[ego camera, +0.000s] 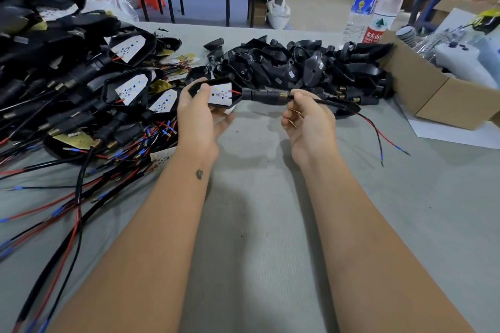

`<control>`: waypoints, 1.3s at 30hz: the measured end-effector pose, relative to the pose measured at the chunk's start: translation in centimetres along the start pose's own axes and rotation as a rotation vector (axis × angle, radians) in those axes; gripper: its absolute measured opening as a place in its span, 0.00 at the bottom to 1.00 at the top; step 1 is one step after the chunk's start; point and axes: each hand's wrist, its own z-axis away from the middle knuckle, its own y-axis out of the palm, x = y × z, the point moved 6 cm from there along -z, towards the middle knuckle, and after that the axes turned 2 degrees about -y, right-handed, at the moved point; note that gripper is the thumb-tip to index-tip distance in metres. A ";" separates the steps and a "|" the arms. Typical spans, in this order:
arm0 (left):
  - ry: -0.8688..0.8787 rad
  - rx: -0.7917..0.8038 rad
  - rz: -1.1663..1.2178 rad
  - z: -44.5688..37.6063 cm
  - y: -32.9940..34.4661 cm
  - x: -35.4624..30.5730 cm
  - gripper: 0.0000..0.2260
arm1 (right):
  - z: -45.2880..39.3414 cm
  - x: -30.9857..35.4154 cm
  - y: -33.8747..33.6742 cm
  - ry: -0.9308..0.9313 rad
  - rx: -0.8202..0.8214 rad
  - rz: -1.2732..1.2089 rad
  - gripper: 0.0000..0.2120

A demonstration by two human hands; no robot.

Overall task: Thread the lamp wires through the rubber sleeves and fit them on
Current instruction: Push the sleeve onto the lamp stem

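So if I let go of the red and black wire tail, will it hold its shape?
Probably not. The wire tail already droops in a curve from the right hand to the table, so it looks floppy. Being thin, it is likely light and easily snagged.

Both bare forearms reach forward from the bottom edge, roughly parallel, converging slightly toward mid-frame. Left hand (198,113) palm turned inward, thumb laid on top of the lamp housing (216,92), fingers curled under it, gripping. Small dark mark on the inner left wrist. Right hand (308,119) level with the left, well apart from it, thumb and forefinger pinching the wire (324,101) just past the stem's threaded end; the other fingers (290,119) are curled loosely below. Both wrists raised off the worktop (257,197).
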 end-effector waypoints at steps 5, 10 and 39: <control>-0.117 -0.009 0.100 0.5 1.3 0.6 0.06 | 0.3 1.2 -0.2 -0.136 0.026 0.083 0.09; -0.026 -0.005 -0.026 -0.7 0.8 -3.8 0.14 | 1.8 2.0 2.2 -0.326 0.141 0.340 0.08; 0.508 0.007 -1.491 -4.0 -6.1 -18.2 0.13 | 9.3 -5.2 21.0 -0.920 0.812 1.190 0.11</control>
